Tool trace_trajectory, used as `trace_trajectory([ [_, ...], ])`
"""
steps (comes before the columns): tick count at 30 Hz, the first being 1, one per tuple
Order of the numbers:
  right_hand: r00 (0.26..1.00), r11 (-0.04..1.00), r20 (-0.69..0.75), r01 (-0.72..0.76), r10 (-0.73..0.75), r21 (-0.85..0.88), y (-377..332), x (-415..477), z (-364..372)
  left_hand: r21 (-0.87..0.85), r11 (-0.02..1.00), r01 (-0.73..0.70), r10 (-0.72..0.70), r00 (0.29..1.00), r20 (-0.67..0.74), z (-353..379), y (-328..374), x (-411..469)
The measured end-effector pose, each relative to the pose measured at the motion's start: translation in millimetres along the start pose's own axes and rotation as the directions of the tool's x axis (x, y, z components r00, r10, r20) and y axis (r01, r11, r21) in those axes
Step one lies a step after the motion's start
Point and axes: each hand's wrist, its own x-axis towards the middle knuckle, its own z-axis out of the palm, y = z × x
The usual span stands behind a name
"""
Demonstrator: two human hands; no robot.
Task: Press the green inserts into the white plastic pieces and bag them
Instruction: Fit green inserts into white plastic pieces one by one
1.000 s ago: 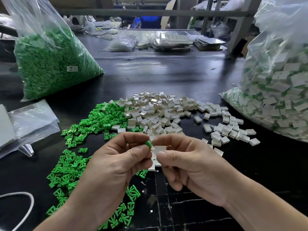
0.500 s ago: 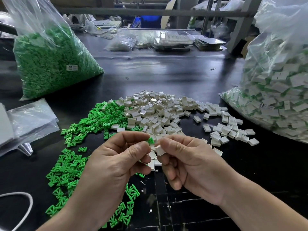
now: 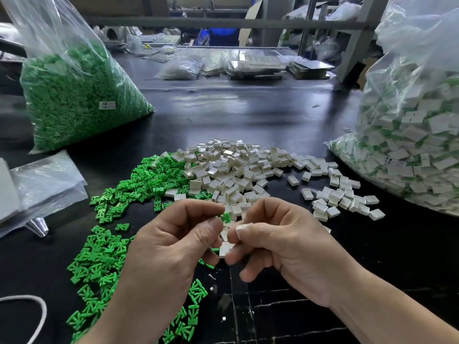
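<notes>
My left hand (image 3: 171, 242) pinches a small green insert (image 3: 226, 217) between thumb and fingertips. My right hand (image 3: 280, 244) holds a white plastic piece (image 3: 242, 227) under its thumb, a finger's width from the insert. Behind the hands lies a loose heap of white pieces (image 3: 243, 170). Green inserts (image 3: 99, 259) are scattered to the left and under my left forearm. At the right stands a big clear bag (image 3: 417, 150) filled with assembled white-and-green pieces.
A large clear bag of green inserts (image 3: 74, 100) stands at the back left on the black table (image 3: 236, 110). Flat empty plastic bags (image 3: 44, 184) lie at the left edge, a white cord (image 3: 37, 311) at the lower left. Trays and bags sit far back.
Both hands stay close together; the green insert has turned and now shows more between the fingertips, and the right thumb has shifted over the white piece.
</notes>
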Motion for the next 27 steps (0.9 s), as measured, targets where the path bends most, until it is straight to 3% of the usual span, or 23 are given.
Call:
trace_trajectory([
  [5, 0.999, 0.943, 0.037, 0.031, -0.020, -0.331, 6, -2, -1, 0.091, 0.994, -0.058, 0.056, 0.998, 0.019, 5, 3, -4],
  [12, 0.990, 0.757, 0.135, 0.115, -0.035, -0.644, 2, -8, -4, 0.217, 0.969, -0.118, 0.111, 0.993, 0.043, 3, 2, -4],
  [15, 0.990, 0.754, 0.136, 0.117, -0.037, -0.647, 2, -8, -3, 0.287, 0.946, -0.149, 0.139, 0.989, 0.055, 0, 2, -3],
  [20, 0.998, 0.908, 0.062, 0.051, -0.027, -0.417, 2, -6, -5, 0.330, 0.931, -0.155, 0.140, 0.988, 0.069, -3, 3, -2],
  [24, 0.998, 0.946, 0.061, 0.042, -0.024, -0.320, 2, -6, -3, 0.207, 0.976, -0.073, 0.061, 0.996, 0.061, -3, 4, -2],
  [27, 0.996, 0.943, 0.087, 0.034, -0.006, -0.331, 1, -5, -4, 0.021, 0.997, 0.071, -0.073, 0.989, 0.128, -7, 0, 2],
])
